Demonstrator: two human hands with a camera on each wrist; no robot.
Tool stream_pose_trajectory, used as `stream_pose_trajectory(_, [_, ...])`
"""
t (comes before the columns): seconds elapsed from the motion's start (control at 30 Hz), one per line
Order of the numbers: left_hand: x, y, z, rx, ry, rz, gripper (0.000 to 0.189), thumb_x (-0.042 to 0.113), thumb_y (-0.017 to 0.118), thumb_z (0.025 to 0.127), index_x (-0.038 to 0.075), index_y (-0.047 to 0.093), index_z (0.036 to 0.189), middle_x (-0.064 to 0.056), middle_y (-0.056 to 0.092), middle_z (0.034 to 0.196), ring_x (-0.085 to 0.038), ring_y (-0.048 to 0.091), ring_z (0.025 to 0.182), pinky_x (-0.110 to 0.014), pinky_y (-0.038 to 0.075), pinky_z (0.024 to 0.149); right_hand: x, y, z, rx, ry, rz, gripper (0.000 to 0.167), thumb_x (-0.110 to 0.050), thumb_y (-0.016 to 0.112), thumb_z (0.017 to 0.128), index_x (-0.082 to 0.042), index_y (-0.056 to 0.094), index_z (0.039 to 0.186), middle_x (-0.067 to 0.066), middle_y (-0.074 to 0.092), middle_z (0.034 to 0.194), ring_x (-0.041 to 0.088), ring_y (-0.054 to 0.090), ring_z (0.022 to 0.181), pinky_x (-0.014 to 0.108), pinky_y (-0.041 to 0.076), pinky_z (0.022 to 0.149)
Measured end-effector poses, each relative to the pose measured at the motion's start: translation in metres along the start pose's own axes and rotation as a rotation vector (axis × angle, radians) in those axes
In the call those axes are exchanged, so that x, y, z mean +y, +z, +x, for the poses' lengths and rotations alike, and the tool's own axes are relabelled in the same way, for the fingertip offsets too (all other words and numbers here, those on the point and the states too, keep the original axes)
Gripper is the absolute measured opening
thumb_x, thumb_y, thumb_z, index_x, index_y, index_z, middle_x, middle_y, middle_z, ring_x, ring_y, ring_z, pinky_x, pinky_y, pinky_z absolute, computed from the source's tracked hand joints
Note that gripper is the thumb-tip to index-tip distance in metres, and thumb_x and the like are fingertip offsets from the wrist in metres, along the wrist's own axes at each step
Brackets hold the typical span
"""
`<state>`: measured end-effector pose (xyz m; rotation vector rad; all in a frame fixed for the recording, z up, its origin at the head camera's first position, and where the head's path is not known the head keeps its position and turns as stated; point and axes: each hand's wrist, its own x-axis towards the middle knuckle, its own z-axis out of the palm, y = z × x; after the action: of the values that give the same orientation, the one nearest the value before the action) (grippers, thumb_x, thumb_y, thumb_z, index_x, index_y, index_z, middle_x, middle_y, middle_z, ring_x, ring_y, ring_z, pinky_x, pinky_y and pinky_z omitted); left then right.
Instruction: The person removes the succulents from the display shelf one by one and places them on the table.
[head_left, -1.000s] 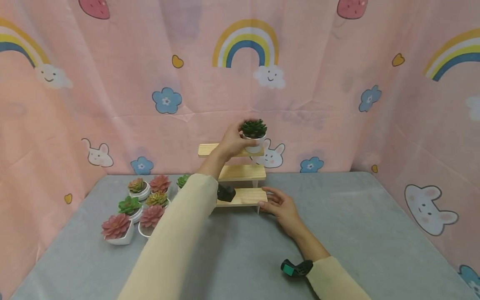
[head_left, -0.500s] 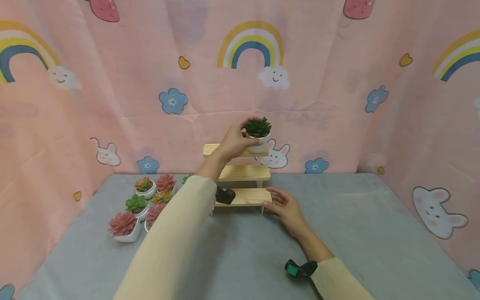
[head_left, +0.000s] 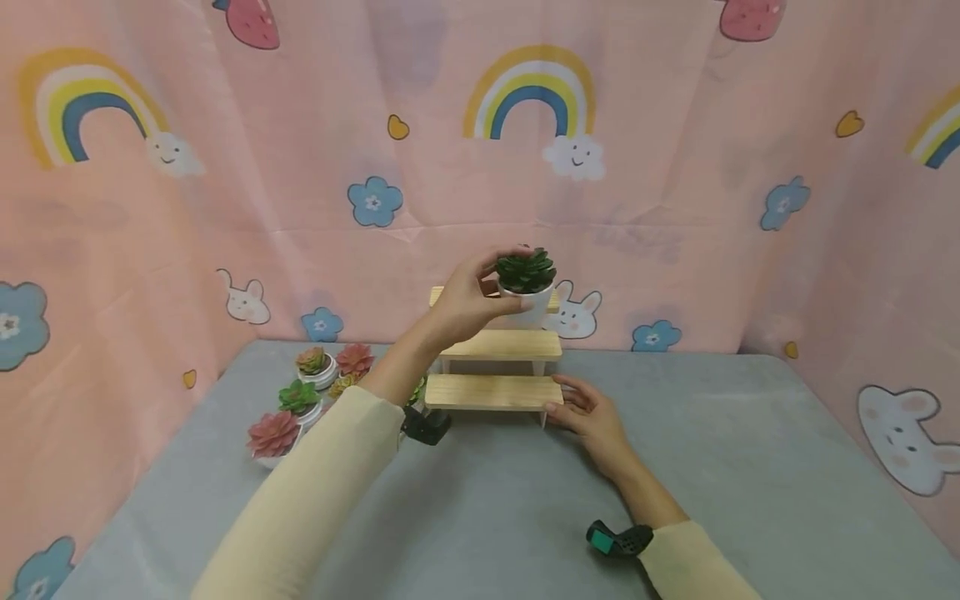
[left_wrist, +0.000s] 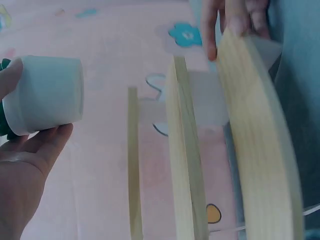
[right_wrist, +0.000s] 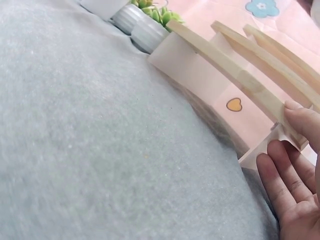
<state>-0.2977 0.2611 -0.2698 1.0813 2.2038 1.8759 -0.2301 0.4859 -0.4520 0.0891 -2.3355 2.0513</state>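
Note:
My left hand grips a white pot with a dark green succulent, thumb on the near side and fingers behind. It overlaps the right part of the stand's top tier. In the left wrist view a gap separates the pot from the wooden planks. The three-tier wooden display stand has white side supports. At its right end, my right hand holds the lowest tier. In the right wrist view the thumb lies on the plank's end and the fingers are at the white support.
Several potted succulents, including a pink one and a green one, stand left of the stand, partly hidden by my left sleeve. A grey cloth covers the table. A pink patterned curtain hangs behind.
My left hand has brought the potted succulent nearer to me and slightly lower, off the front of the top tier. The right hand stays on the stand. The head view has turned left.

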Motion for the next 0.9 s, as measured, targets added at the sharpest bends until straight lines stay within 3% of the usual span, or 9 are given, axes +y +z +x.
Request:
stream_pose_trajectory(0.17, [0.006, -0.005, -0.029, -0.001, -0.006, -0.022, 0.058, -0.003, 0.073, 0.089, 0.010, 0.052, 0.141, -0.013, 0.053, 0.145, -0.033, 0.064, 0.124, -0.041, 0.058, 0.098, 0.000, 0.000, 0.000, 0.003, 0.016, -0.031, 0.062, -0.019, 0.074, 0.094, -0.007, 0.047, 0.149, 0.029, 0.058, 0.139, -0.001, 0.070, 0.097, 0.025, 0.061, 0.085])
stream_pose_trajectory(0.43, [0.008, -0.025, -0.077, 0.037, -0.053, 0.058, 0.056, 0.001, 0.075, 0.088, 0.015, 0.055, 0.138, -0.008, 0.052, 0.145, -0.033, 0.062, 0.126, -0.043, 0.058, 0.099, 0.000, 0.003, 0.001, 0.015, 0.014, -0.046, 0.061, -0.016, 0.073, 0.094, -0.006, 0.047, 0.148, 0.030, 0.059, 0.137, -0.001, 0.071, 0.094, 0.024, 0.061, 0.083])
stream_pose_trajectory(0.7, [-0.004, -0.043, -0.114, 0.108, -0.141, 0.100, 0.057, 0.005, 0.076, 0.089, 0.023, 0.055, 0.138, -0.007, 0.056, 0.142, -0.030, 0.064, 0.123, -0.040, 0.059, 0.095, -0.001, 0.002, 0.000, 0.020, 0.004, -0.072, 0.061, -0.020, 0.074, 0.094, -0.005, 0.048, 0.147, 0.030, 0.060, 0.135, -0.001, 0.071, 0.094, 0.024, 0.061, 0.084])
stream_pose_trajectory(0.9, [-0.022, -0.049, -0.139, 0.149, -0.205, 0.083, 0.058, 0.004, 0.076, 0.089, 0.021, 0.054, 0.139, -0.009, 0.054, 0.145, -0.031, 0.062, 0.127, -0.042, 0.056, 0.100, 0.000, 0.002, 0.001, 0.016, 0.008, -0.068, 0.060, -0.020, 0.074, 0.094, -0.005, 0.049, 0.147, 0.030, 0.060, 0.135, -0.002, 0.071, 0.094, 0.023, 0.061, 0.083])
